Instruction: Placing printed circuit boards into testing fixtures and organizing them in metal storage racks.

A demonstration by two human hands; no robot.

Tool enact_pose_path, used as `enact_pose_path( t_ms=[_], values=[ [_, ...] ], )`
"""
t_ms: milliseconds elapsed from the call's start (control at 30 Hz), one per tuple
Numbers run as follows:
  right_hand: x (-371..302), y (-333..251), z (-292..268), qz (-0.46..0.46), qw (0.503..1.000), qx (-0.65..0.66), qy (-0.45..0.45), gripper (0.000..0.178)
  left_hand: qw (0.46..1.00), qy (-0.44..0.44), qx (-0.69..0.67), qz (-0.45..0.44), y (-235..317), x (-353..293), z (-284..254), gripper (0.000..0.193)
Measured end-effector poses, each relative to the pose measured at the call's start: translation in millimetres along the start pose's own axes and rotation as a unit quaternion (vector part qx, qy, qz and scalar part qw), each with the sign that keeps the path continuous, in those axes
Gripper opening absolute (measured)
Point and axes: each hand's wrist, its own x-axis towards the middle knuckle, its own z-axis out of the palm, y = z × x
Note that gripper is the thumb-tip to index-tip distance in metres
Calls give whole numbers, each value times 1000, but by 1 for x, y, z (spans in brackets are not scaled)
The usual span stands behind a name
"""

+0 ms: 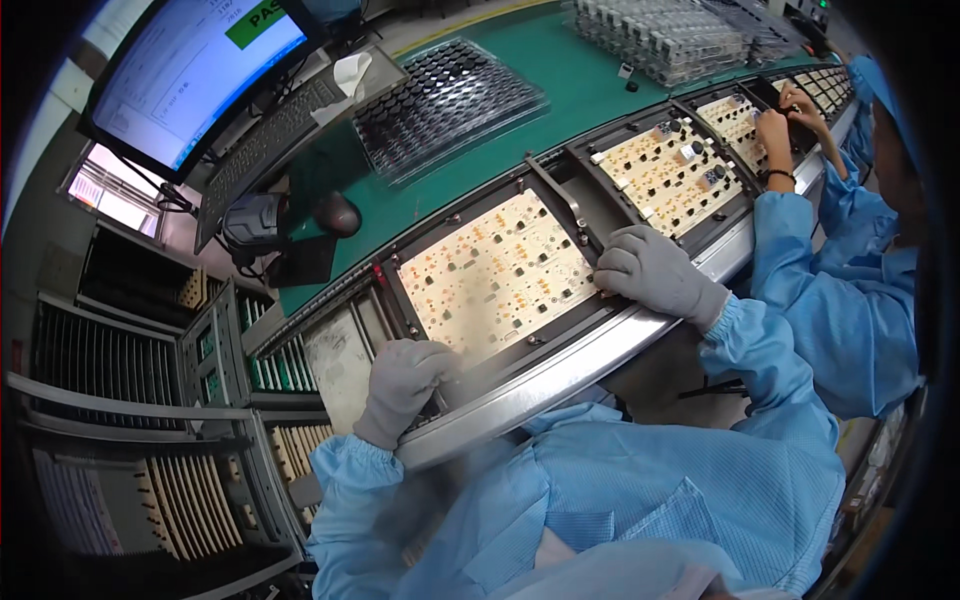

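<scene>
A cream-coloured circuit board panel (480,290) dotted with small dark parts lies flat in a black carrier frame (560,325) on the conveyor. My left hand (405,388), in a grey glove, has its fingers curled together over the lower left corner of this frame; the fingertips are partly hidden. At the frame's right side, my right hand (655,275), also gloved in grey, bends its fingers round the edge, beside the panel's lower right corner. Farther right, a second framed circuit board panel (675,180) carries more black and white parts.
A co-worker's bare hands (785,125) work over another panel at the right. Behind the conveyor are a tray of round black parts (440,105), a mouse (337,214), a keyboard (270,135) and a monitor (200,70). Racks of boards (190,500) stand left; a metal rail (540,385) runs in front.
</scene>
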Motion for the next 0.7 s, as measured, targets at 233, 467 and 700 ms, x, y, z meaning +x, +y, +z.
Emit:
enact_pose_path(
  t_ms=[233,467,700],
  values=[
    [13,6,-2,-24,1000,-3,0,19,983,-62,135,-105,8,-5,0,9],
    [42,-41,-13,49,988,135,62,15,982,95,79,-142,44,-45,5,30],
    [143,-197,33,-193,941,278,-24,53,838,257,310,-369,220,-179,-89,45]
  ],
)
